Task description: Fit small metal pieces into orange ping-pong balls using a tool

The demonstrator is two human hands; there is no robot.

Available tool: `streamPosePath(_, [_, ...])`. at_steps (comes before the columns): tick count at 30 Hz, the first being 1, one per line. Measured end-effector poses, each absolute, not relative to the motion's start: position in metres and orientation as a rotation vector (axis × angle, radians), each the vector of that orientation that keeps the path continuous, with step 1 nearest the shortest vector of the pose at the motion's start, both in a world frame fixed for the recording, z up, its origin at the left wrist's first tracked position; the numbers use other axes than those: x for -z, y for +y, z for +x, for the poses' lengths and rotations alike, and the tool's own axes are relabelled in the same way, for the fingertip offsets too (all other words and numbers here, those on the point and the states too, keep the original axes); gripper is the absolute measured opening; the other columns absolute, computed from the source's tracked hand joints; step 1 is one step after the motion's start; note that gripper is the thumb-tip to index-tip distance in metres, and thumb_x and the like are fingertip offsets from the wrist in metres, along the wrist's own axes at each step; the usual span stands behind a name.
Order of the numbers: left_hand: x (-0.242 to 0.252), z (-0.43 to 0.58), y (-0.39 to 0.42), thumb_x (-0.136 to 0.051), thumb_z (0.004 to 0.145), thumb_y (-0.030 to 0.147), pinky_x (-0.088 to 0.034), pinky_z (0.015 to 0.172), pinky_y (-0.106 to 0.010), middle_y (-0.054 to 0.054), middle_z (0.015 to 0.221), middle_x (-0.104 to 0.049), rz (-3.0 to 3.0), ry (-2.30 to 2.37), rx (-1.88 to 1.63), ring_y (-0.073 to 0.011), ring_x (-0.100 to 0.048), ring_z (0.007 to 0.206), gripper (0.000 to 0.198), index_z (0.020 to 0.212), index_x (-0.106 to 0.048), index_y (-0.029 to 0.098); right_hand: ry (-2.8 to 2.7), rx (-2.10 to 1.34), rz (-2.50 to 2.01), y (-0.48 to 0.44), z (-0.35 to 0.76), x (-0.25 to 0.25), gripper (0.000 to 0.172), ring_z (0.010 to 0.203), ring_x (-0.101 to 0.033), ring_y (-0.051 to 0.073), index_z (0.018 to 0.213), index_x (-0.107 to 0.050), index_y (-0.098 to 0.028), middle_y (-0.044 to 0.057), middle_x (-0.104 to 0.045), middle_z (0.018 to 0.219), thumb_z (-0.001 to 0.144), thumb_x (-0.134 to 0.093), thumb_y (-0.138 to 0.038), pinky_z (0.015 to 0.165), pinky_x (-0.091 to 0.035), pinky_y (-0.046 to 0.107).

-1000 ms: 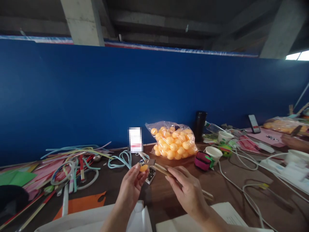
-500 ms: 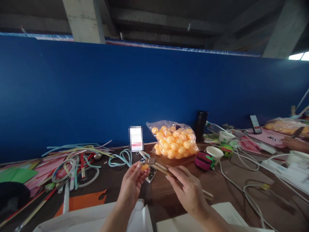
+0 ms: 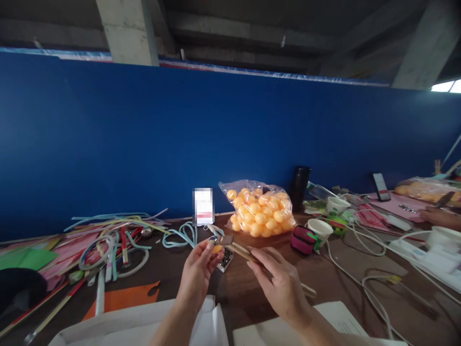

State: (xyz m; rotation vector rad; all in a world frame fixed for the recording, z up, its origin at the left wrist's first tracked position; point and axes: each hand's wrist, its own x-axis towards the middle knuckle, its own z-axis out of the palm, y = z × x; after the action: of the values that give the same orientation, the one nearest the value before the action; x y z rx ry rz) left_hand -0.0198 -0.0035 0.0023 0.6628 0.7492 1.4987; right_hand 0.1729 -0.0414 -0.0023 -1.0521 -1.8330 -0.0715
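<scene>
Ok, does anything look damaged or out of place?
The orange sheet left of the left hand has a notch in its right end, breaking its outline; cut or torn, I can't tell.

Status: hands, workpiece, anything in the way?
Left hand pinching small orange item. Right hand gripping wooden-handled tool, head at item, contact unclear. Small box close by, partly hidden.

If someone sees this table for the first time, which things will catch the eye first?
The clear bag of orange balls stands out most, sitting near the back of the table, before the blue partition. Nearer the camera, the left hand holds a small orange object, and the right hand a tan-handled tool.
</scene>
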Motion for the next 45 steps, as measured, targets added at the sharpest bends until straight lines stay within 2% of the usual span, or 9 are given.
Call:
streamPosePath(9, [-0.0022, -0.0207, -0.0039, -0.072, 0.073, 0.022, -0.057, 0.076, -0.028, -0.009, 0.084, -0.072, 0.633, 0.697, -1.486, -0.019, -0.07, 0.079, 0.021, 0.091, -0.065, 0.011, -1.798, 0.068, -1.032, -0.0426, 0.1712, -0.0012, 0.032, 0.09, -0.066, 0.019, 0.119, -0.06, -0.023, 0.008, -0.066, 0.102, 0.088, -0.054, -0.018, 0.081, -0.056, 0.03])
streamPosePath(18, [-0.0052, -0.0222, -0.0074, -0.07, 0.074, 0.02, -0.056, 0.076, -0.027, -0.01, 0.086, -0.071, 0.552, 0.568, -1.487, -0.0168, -0.068, 0.079, 0.016, 0.087, -0.067, 0.01, -1.64, 0.039, -0.969, -0.0409, 0.1756, -0.0033, 0.029, 0.092, -0.065, 0.022, 0.116, -0.061, -0.021, 0.01, -0.066, 0.102, 0.088, -0.056, -0.019, 0.08, -0.057, 0.034])
streamPosePath(34, [-0.0071, -0.0232, -0.0092, -0.067, 0.078, 0.022, -0.055, 0.077, -0.025, -0.008, 0.085, -0.071, 0.589, 0.486, -1.424, -0.0165, -0.067, 0.083, 0.017, 0.091, -0.068, 0.012, -1.756, 0.018, -0.99, -0.0457, 0.1727, -0.0028, 0.033, 0.093, -0.065, 0.02, 0.12, -0.058, -0.024, 0.008, -0.065, 0.104, 0.088, -0.055, -0.016, 0.082, -0.056, 0.032])
streamPosePath(45, [-0.0052, -0.0227, -0.0075, -0.069, 0.076, 0.02, -0.055, 0.078, -0.025, -0.008, 0.085, -0.071, 0.566, 0.519, -1.45, -0.0159, -0.068, 0.081, 0.013, 0.086, -0.068, 0.011, -1.779, 0.06, -1.0, -0.0435, 0.1746, -0.0015, 0.031, 0.092, -0.065, 0.019, 0.118, -0.06, -0.022, 0.008, -0.066, 0.102, 0.087, -0.055, -0.016, 0.082, -0.055, 0.031])
